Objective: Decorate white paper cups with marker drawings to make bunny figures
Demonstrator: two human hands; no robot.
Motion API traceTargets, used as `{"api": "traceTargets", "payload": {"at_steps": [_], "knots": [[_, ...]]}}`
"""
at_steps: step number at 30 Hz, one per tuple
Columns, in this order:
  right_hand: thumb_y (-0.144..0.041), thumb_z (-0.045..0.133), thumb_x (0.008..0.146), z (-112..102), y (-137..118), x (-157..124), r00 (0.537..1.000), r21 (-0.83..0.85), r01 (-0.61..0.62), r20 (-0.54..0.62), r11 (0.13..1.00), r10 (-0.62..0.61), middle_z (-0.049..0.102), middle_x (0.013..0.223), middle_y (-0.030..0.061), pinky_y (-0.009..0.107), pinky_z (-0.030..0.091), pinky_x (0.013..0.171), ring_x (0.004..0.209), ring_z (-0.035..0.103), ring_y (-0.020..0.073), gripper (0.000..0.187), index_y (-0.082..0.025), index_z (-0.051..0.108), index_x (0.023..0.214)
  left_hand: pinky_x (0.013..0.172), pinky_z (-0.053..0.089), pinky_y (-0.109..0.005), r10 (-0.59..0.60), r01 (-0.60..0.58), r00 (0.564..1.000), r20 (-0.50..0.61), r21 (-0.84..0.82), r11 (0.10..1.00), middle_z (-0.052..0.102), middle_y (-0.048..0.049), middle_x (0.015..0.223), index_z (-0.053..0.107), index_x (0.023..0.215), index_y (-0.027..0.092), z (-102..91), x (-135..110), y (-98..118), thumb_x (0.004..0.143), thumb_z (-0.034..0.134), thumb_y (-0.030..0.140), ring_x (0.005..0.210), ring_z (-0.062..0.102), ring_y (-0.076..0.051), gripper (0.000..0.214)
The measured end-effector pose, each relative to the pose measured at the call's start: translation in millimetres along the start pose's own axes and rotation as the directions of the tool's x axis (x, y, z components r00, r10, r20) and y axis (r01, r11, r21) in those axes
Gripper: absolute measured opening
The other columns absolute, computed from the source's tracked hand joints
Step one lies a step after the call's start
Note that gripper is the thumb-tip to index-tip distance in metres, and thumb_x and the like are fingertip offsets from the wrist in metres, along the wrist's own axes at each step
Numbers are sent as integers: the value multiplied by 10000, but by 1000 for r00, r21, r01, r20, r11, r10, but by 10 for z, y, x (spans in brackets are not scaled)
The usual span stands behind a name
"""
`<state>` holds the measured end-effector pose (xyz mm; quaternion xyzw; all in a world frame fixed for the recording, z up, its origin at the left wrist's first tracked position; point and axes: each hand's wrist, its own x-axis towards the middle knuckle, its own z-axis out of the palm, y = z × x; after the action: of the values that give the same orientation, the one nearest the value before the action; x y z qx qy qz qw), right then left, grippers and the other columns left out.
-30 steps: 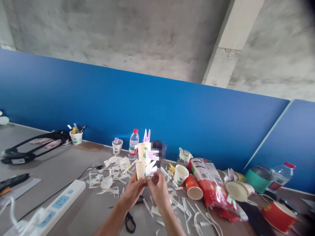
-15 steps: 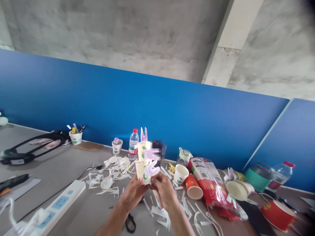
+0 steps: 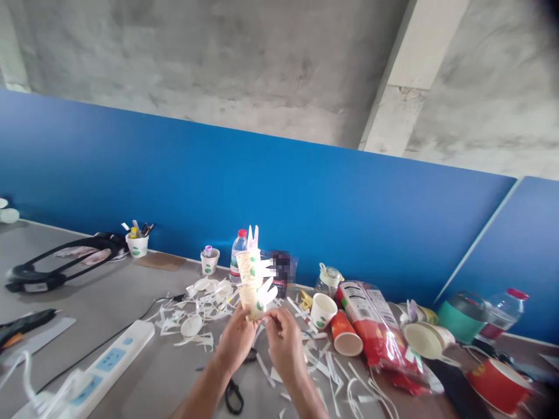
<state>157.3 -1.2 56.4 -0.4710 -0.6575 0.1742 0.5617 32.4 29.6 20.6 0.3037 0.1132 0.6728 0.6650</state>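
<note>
Behind our desk (image 3: 131, 302) runs a long blue partition (image 3: 305, 192), with bare concrete above it. We see the grey desktop strewn with white paper scraps (image 3: 205, 308), thickest around the middle.

At the far left lies a black frame (image 3: 52, 262), and nearer us a white power strip (image 3: 109, 361) with its cable. To the right lie a red snack bag (image 3: 371, 331), a teal container (image 3: 458, 317) and a red bowl (image 3: 495, 384).

Along the partition stand a water bottle (image 3: 237, 256), a white cup of pens (image 3: 137, 244) and a small cup (image 3: 209, 262). A white cup with a green leaf (image 3: 322, 311) tilts beside a red cup lying on its side (image 3: 345, 336). Black scissors (image 3: 233, 396) lie on the desk under our forearms.

We hold a paper-cup figure (image 3: 252, 279) up above the middle of the desk: two stacked cups with white ears on top and paper flaps at the side. Our left hand (image 3: 236, 340) grips the lower cup from the left, fingers closed around its base. Our right hand (image 3: 283, 340) meets it from the right, fingertips pinched at the bottom edge near a flap.
</note>
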Motion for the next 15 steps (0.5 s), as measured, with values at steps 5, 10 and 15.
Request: {"api": "traceTargets", "payload": {"at_steps": [5,10,15], "knots": [[-197,484,974,68,56,-34,984,-164,144,-82,976,-158,690,745,25,285,450,645,661,647,191,275,-236,653,761,1186,462,-460,22,-21,1000,-5,125,992,794,-75,1322,700,1377,294,204,-95,74,846,849,312,1345,658,-320,552],[-146,480,989,67,108,-27,949,-308,240,-124,920,-289,639,723,14,280,416,601,628,603,182,279,-240,619,766,1120,510,-472,80,-68,995,-57,187,980,793,-92,1285,711,1323,282,198,-79,34,732,953,351,1258,698,-333,642],[-100,472,973,53,132,-20,919,-423,296,-116,856,-376,634,728,16,284,422,584,631,607,189,278,-242,609,776,1004,554,-420,154,-123,983,-101,259,958,789,-72,1233,706,1260,279,198,-74,-23,693,976,363,1149,722,-297,633]]}}
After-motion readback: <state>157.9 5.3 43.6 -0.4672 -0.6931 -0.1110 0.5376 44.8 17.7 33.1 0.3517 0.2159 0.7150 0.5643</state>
